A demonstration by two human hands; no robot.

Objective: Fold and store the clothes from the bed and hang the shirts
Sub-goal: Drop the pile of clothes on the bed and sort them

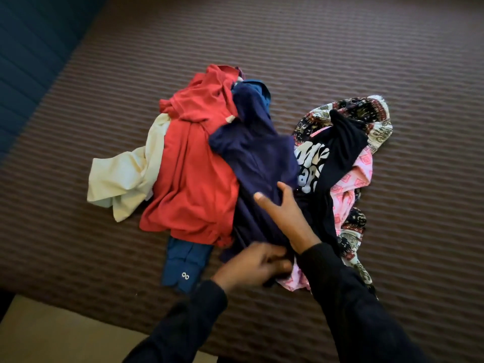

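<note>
Head view: left hand (255,265) pinched the navy garment's (258,163) near hem, right hand (284,210) lay flat and open on it, mid-pile on the bed (392,48). Risk: a lift would drag the tangled red shirt (193,169) along.

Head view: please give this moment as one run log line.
left hand: grips navy garment | right hand: open on it | pile: unfolded

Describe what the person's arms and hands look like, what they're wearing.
Both arms wear long, dark, near-black sleeves reaching the wrists. The left hand and right hand are bare: no gloves, and no rings or watch that I can make out.
</note>
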